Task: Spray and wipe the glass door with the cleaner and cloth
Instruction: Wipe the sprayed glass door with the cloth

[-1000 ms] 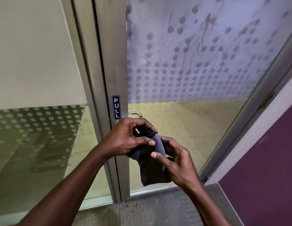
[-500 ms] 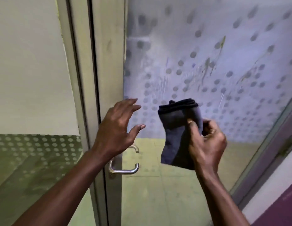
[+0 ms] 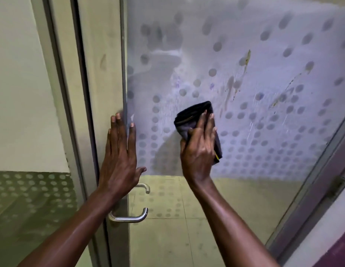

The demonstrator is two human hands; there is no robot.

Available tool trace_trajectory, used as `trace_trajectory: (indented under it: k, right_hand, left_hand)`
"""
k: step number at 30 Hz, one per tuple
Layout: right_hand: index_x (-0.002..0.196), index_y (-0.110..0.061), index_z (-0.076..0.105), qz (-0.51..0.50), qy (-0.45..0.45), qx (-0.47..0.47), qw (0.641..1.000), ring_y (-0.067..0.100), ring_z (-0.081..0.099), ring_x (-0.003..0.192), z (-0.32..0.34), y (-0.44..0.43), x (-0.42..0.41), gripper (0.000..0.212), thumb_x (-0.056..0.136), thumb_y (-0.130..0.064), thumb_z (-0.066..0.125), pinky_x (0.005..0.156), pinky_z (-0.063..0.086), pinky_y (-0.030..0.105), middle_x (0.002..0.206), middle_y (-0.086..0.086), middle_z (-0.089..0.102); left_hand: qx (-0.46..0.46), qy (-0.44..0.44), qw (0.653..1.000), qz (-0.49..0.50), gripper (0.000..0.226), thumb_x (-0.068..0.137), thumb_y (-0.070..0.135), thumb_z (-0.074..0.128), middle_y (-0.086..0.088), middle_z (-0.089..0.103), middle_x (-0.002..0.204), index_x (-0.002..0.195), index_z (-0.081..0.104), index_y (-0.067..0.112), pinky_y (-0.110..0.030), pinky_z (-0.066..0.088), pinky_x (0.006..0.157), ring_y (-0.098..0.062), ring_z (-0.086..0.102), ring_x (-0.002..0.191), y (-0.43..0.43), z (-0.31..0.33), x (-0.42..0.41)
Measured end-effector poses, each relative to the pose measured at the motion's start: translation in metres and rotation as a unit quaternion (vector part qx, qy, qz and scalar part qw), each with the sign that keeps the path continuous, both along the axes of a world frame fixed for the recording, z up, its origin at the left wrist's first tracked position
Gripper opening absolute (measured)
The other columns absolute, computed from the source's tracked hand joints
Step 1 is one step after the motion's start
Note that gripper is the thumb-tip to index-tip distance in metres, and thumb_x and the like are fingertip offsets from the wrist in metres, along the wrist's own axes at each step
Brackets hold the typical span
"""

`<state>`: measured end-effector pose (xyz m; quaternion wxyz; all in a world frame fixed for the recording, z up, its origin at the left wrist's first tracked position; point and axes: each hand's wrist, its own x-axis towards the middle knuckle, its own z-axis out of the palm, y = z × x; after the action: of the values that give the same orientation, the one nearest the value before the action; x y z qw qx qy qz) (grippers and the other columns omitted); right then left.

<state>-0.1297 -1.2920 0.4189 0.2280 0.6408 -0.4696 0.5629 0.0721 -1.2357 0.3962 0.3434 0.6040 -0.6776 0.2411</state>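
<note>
Nothing is gripped by the left hand [image 3: 120, 157]: it is laid flat, fingers straight, on the metal door frame [image 3: 102, 74], with the fingertips lapping onto the glass edge. Below it the lever handle [image 3: 129, 216] is not touched. Further right, the cloth [image 3: 194, 114] is pressed against the glass door [image 3: 264, 54] under the right hand [image 3: 198, 151], fingers straight and spread over it, thumb laid on its left edge (no real pinch seen, more a flat push). The cloth is dark and folded into a thick pad, judged soft, light and limp. It is best held by palm pressure across the fold so it is not bunched or dropped. The glass looks streaked with runs, so probably slippery. Brown streaks [image 3: 245, 62] are seen up and right of the cloth, not yet wiped. No cleaner is in view.
</note>
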Motion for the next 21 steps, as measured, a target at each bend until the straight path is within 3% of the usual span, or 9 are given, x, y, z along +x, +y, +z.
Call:
trace_trajectory:
  k: [3, 6, 11, 14, 16, 19, 21]
  right_hand:
    - [0.136, 0.01, 0.061, 0.031, 0.034, 0.008, 0.999, 0.055, 0.032, 0.16, -0.043, -0.007, 0.021, 0.033, 0.111, 0.003, 0.04, 0.12, 0.038, 0.075, 0.17, 0.031, 0.038]
    - [0.148, 0.0, 0.055, 0.04, 0.095, 0.022, 0.994, 0.055, 0.019, 0.164, -0.069, -0.008, 0.035, 0.045, 0.114, 0.001, 0.026, 0.124, 0.028, 0.078, 0.175, 0.03, 0.027]
    - [0.166, -0.008, 0.041, -0.004, 0.143, 0.049, 0.988, 0.052, 0.016, 0.166, -0.098, -0.002, 0.027, 0.056, 0.112, 0.007, 0.04, 0.127, 0.031, 0.071, 0.178, 0.029, 0.021]
    - [0.162, -0.009, 0.048, -0.035, 0.096, 0.054, 0.993, 0.05, 0.023, 0.165, -0.092, 0.002, 0.016, 0.054, 0.113, 0.008, 0.038, 0.125, 0.037, 0.068, 0.175, 0.028, 0.028]
    - [0.16, -0.008, 0.052, -0.055, 0.014, 0.049, 0.997, 0.049, 0.026, 0.164, -0.076, 0.0, 0.013, 0.058, 0.109, 0.012, 0.033, 0.121, 0.043, 0.067, 0.174, 0.028, 0.032]
    - [0.159, -0.006, 0.053, -0.051, -0.13, 0.042, 0.989, 0.048, 0.023, 0.165, -0.041, -0.007, 0.018, 0.067, 0.097, 0.02, 0.048, 0.119, 0.048, 0.064, 0.175, 0.028, 0.029]
    - [0.159, -0.005, 0.053, -0.047, -0.142, 0.019, 0.989, 0.05, 0.023, 0.165, -0.025, -0.007, 0.032, 0.067, 0.096, 0.017, 0.049, 0.122, 0.044, 0.065, 0.174, 0.029, 0.029]
  left_hand:
    - [0.001, 0.002, 1.0, -0.013, 0.15, 0.074, 0.041, 0.103, -0.033, -0.014, 0.182, 0.174, 0.002, -0.005, -0.051, -0.005, 0.142, -0.051, -0.012, 0.172, -0.005, -0.009, 0.005]
    - [0.01, -0.012, 1.0, -0.017, 0.146, 0.075, 0.035, 0.103, -0.034, -0.011, 0.182, 0.173, 0.003, -0.007, -0.047, -0.006, 0.142, -0.052, -0.01, 0.172, -0.01, -0.015, 0.009]
    - [0.007, -0.002, 1.0, -0.013, 0.149, 0.072, 0.03, 0.104, -0.035, -0.014, 0.182, 0.175, 0.002, -0.004, -0.062, 0.012, 0.14, -0.052, -0.011, 0.172, -0.019, -0.029, 0.004]
    - [-0.012, 0.002, 1.0, -0.019, 0.151, 0.069, 0.024, 0.105, -0.036, -0.014, 0.181, 0.175, 0.001, -0.003, -0.065, 0.014, 0.139, -0.054, -0.011, 0.171, -0.027, -0.038, 0.002]
    - [-0.015, -0.005, 1.0, -0.017, 0.152, 0.069, 0.026, 0.105, -0.036, -0.015, 0.181, 0.175, 0.0, -0.003, -0.065, 0.011, 0.139, -0.054, -0.012, 0.171, -0.033, -0.042, 0.004]
    - [-0.018, -0.013, 1.0, -0.016, 0.154, 0.068, 0.036, 0.104, -0.036, -0.015, 0.181, 0.175, -0.001, -0.002, -0.064, 0.008, 0.14, -0.054, -0.012, 0.171, -0.038, -0.046, 0.007]
    - [-0.022, -0.008, 1.0, -0.019, 0.155, 0.068, 0.038, 0.103, -0.034, -0.015, 0.182, 0.176, -0.001, -0.001, -0.06, 0.004, 0.14, -0.053, -0.012, 0.171, -0.037, -0.046, 0.006]
